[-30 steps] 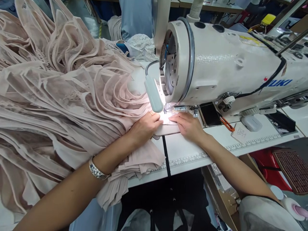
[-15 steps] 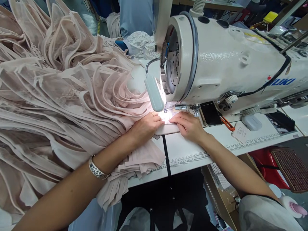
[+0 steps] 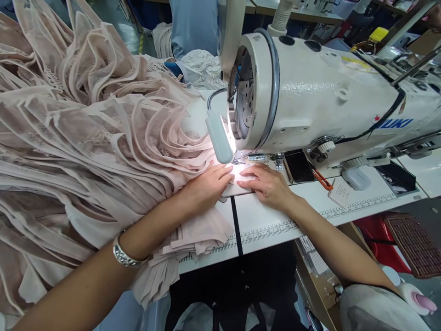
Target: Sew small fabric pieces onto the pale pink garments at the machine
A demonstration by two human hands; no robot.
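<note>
When the lit patch of cloth (image 3: 237, 174) was taken as dial centre, twelve being the far side, the following was noted. From nine to eleven o'clock, pale pink garments (image 3: 79, 156) lay heaped on the bench (image 3: 265, 216). Between eight and nine, the left hand (image 3: 206, 184) lay palm down, fingers extended and together, tips at the patch; whether its thumb pinched cloth could not be determined. The lamp (image 3: 219, 138) hung at eleven. Between three and four, the right hand (image 3: 270, 185) rested fingers spread, tips on the cloth. The sewing machine (image 3: 310, 92) occupied one to three.

Assessment: the step in hand was judged to be guiding cloth at the needle; the next move appeared to call for light, even pressure, fingertips clear.

Limitations: lamp and glare obscured the needle and cloth edges; the left forearm (image 3: 86, 280) was cut off at seven o'clock.
</note>
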